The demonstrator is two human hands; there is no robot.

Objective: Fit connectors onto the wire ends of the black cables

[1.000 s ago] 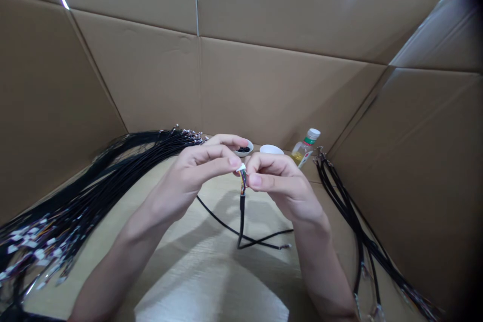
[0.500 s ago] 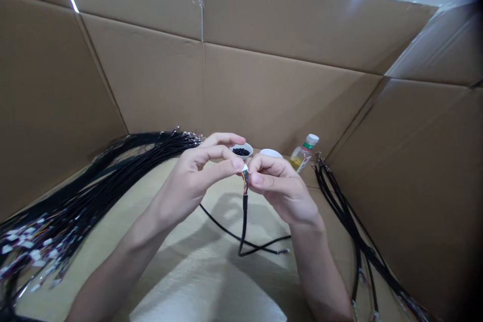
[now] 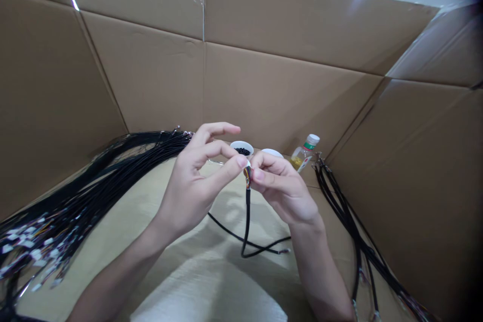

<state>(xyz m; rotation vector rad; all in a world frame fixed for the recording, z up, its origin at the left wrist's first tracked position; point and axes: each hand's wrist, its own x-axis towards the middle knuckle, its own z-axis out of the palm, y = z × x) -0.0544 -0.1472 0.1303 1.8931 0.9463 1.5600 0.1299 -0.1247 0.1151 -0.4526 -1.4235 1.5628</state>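
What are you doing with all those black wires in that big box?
A person's left hand and right hand pinch the top end of one black cable, where small coloured wires show. Its loose end lies on the cardboard floor. A big bundle of cables lies to the left, a smaller bundle to the right, and two white cups and a small bottle stand behind.

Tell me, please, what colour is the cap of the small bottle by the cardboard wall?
White, above a green band, on the small bottle; head view.

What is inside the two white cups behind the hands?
The left cup holds small black pieces. The right cup is mostly covered by the right hand, so its contents cannot be seen.
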